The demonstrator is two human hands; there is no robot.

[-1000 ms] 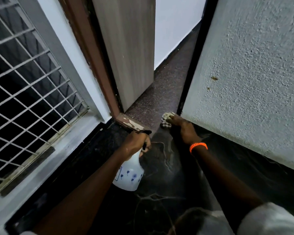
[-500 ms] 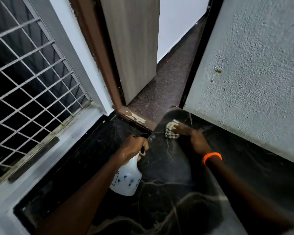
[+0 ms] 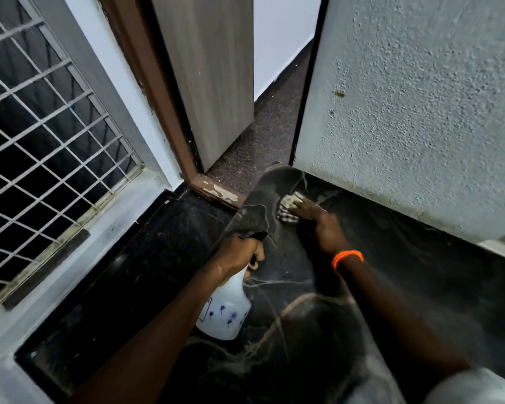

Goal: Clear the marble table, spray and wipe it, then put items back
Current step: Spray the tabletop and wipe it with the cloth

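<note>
Head view: right fingers (image 3: 305, 207) press cloth (image 3: 287, 207) flat.

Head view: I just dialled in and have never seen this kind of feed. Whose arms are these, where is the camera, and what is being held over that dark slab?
No machine here: these are a person's two bare arms, filmed by one wide-angle camera worn on the head, looking forward and down. The left hand grips the neck of a white plastic spray bottle with blue flower prints. The right hand, with an orange bead bracelet on its wrist, presses a small checked cloth with straight fingers onto the black marble table with pale veins, near its far end. Beyond are a wooden door, a rough white wall and a grilled window.
</note>
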